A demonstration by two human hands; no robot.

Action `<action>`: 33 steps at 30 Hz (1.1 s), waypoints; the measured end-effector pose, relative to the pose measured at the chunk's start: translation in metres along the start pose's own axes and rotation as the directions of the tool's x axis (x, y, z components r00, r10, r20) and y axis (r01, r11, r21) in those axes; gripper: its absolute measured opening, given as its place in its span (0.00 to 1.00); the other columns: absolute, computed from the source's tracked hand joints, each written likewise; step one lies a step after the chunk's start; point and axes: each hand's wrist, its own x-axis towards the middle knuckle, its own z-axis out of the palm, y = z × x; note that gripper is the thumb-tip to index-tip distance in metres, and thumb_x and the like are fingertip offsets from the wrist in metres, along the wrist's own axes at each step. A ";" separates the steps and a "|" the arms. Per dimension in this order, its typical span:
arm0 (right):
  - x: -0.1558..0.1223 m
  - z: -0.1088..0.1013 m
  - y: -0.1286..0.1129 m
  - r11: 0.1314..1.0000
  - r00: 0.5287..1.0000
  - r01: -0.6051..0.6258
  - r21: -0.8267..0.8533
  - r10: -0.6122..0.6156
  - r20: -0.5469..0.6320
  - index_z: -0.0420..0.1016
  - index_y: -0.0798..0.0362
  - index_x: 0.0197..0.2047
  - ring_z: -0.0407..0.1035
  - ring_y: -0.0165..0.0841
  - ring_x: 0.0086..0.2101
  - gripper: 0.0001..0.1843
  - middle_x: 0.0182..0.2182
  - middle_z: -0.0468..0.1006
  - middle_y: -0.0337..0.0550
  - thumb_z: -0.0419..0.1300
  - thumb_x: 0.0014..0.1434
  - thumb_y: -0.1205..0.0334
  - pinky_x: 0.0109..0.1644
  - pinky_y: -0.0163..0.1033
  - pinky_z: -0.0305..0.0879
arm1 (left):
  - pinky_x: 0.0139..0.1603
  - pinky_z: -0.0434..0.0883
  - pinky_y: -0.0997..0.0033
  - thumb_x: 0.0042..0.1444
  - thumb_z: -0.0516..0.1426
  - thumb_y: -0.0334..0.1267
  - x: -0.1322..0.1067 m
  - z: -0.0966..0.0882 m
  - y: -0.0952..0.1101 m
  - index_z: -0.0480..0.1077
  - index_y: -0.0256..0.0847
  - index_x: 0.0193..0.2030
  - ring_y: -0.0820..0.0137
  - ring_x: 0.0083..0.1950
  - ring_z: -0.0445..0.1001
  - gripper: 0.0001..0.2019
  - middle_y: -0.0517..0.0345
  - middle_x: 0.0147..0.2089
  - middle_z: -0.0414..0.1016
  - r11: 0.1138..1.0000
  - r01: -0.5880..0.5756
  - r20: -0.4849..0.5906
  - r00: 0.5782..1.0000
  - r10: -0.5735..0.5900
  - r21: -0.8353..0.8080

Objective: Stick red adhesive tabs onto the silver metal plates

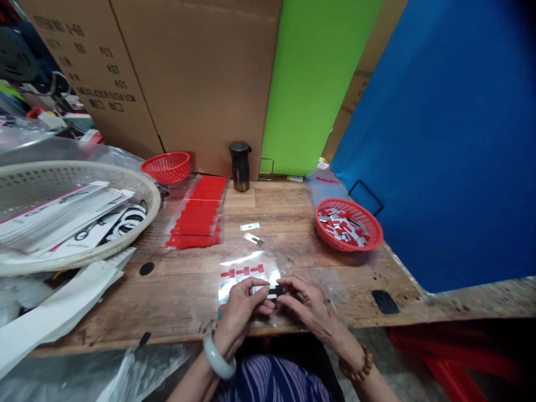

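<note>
Between my hands is a small flat piece, white with a black end [274, 291]. My left hand [247, 301] pinches its white part with thumb and fingers. The fingers of my right hand [307, 304] close on the black end. Under and beyond the hands lies a clear plastic sheet [272, 259] bearing red T-shaped stickers [243, 271]. Two small flat silvery pieces, one plain-ended [250, 226] and one with a dark notch [253, 240], rest on the table just past the sheet.
At right, a red basket [379, 237] holds many red-and-grey pieces. Sheets of red stickers [196, 215] lie left of centre, near an upright dark bottle [240, 167] and a small red basket [166, 167]. A large white basket [153, 206] stands far left; cardboard [201, 84] and blue panels [452, 156] border the table.
</note>
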 end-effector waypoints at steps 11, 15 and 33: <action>-0.010 0.004 0.005 0.996 0.997 0.070 -0.060 -0.069 0.021 0.72 0.48 0.43 0.68 0.34 0.39 0.08 0.38 0.74 0.42 0.54 0.61 0.62 0.43 0.36 0.63 | 0.22 0.70 0.81 0.39 0.67 0.38 -0.007 0.001 0.002 0.69 0.32 0.33 0.76 0.19 0.72 0.16 0.58 0.18 0.74 0.999 0.048 0.023 0.999 -0.047 -0.023; -0.010 0.005 0.016 1.000 0.998 0.007 -0.011 -0.008 -0.055 0.67 0.48 0.51 0.68 0.32 0.33 0.16 0.37 0.73 0.42 0.57 0.59 0.60 0.39 0.37 0.64 | 0.23 0.71 0.81 0.42 0.65 0.35 -0.002 -0.002 0.000 0.68 0.33 0.34 0.75 0.20 0.74 0.14 0.56 0.21 0.76 0.999 0.022 -0.030 0.999 -0.023 -0.044; -0.002 0.020 0.020 0.925 0.987 -0.130 -0.358 0.086 -0.137 0.66 0.52 0.29 0.64 0.35 0.35 0.08 0.30 0.67 0.41 0.52 0.57 0.72 0.40 0.40 0.61 | 0.35 0.75 0.74 0.45 0.63 0.31 0.023 -0.007 -0.014 0.66 0.33 0.38 0.68 0.31 0.79 0.13 0.51 0.31 0.78 0.995 -0.097 -0.182 0.978 0.101 0.029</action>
